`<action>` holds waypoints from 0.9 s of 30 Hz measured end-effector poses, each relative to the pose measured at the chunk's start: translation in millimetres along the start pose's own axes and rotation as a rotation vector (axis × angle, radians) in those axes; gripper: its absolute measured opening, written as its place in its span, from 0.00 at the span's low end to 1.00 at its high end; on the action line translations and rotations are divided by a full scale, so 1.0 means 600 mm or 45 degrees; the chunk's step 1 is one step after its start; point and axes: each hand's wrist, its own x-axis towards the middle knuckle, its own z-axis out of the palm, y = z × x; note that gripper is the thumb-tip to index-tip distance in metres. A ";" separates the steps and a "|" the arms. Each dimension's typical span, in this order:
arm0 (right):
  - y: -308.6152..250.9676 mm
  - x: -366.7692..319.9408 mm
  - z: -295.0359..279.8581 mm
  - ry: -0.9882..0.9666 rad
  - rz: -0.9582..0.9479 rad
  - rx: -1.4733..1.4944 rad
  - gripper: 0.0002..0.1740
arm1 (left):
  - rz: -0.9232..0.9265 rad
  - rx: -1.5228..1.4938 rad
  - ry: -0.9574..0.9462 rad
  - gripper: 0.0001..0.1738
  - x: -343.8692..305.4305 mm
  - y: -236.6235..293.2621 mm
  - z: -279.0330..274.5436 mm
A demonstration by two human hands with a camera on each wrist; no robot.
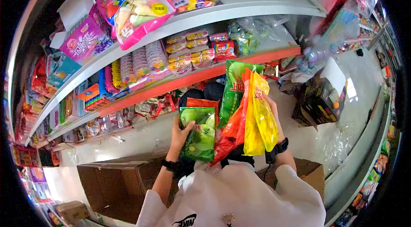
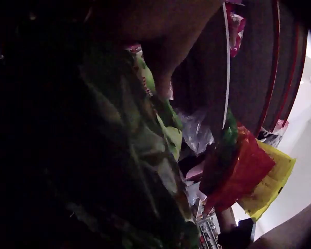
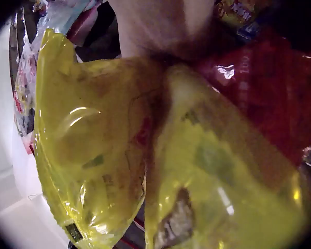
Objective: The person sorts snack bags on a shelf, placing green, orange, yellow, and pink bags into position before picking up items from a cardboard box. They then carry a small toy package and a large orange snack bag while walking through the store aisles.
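My left hand point(image 1: 178, 136) grips a green snack packet point(image 1: 201, 143), its thumb lying across the front. In the dim left wrist view that packet point(image 2: 145, 135) fills much of the left side. Yellow packets point(image 1: 261, 118) hang from my right hand point(image 1: 273, 118), which pinches them near the top. Beside them are an orange-red packet point(image 1: 235, 122) and a tall green packet point(image 1: 232, 86). The right wrist view shows the yellow packets point(image 3: 93, 135) bunched under the fingers, with a red packet point(image 3: 269, 98) alongside; the fingertips are hidden.
Ahead, a shelf point(image 1: 188, 81) holds snack cups and small packs; large candy bags point(image 1: 135, 8) lie on the level above. Open cardboard boxes point(image 1: 111, 184) flank the person on the floor. A black carton point(image 1: 321, 98) stands at the right, near crumpled clear plastic point(image 1: 342, 145).
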 end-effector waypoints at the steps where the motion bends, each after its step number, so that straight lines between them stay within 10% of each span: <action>1: 0.008 -0.012 -0.001 -0.098 -0.135 -0.131 0.32 | 0.067 -0.057 0.092 0.26 -0.015 0.001 0.015; 6: 0.069 -0.011 -0.010 -0.120 -0.468 -1.006 0.29 | 0.005 -0.420 0.423 0.20 -0.025 -0.035 -0.011; 19: 0.186 0.052 -0.020 0.239 0.504 -0.112 0.23 | 0.112 0.096 0.605 0.08 -0.078 -0.051 -0.056; 27: 0.194 0.095 0.045 0.256 0.742 -0.217 0.24 | -0.296 -0.644 0.393 0.30 -0.058 -0.036 -0.043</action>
